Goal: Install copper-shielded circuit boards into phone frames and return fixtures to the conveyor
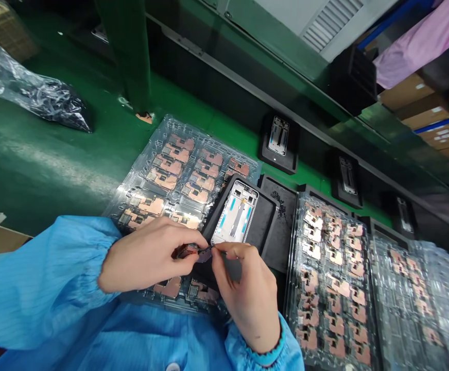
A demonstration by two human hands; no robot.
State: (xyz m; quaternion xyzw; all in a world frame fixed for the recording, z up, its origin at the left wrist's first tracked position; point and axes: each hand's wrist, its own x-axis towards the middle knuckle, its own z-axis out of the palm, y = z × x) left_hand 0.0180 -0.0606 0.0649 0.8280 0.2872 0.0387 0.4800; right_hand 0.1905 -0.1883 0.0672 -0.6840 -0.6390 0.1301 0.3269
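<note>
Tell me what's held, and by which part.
The left hand holds a small dark reddish component by the end nearest the right hand, whose hold is unclear.

Wearer's garment (139,335) was bright blue, slightly glossy cloth, creased and folded across the bottom of the frame. One pale round button (173,367) showed at the lower edge. Left sleeve (50,283), lower left: long, loose, puffed, with faint fine lines woven through; its cuff (107,265) was gathered into tight puckers. Right sleeve (286,350), bottom centre-right: same blue, ending in a narrow teal band (273,350) with a rippled edge. Both hands (145,257) were bare.
</note>
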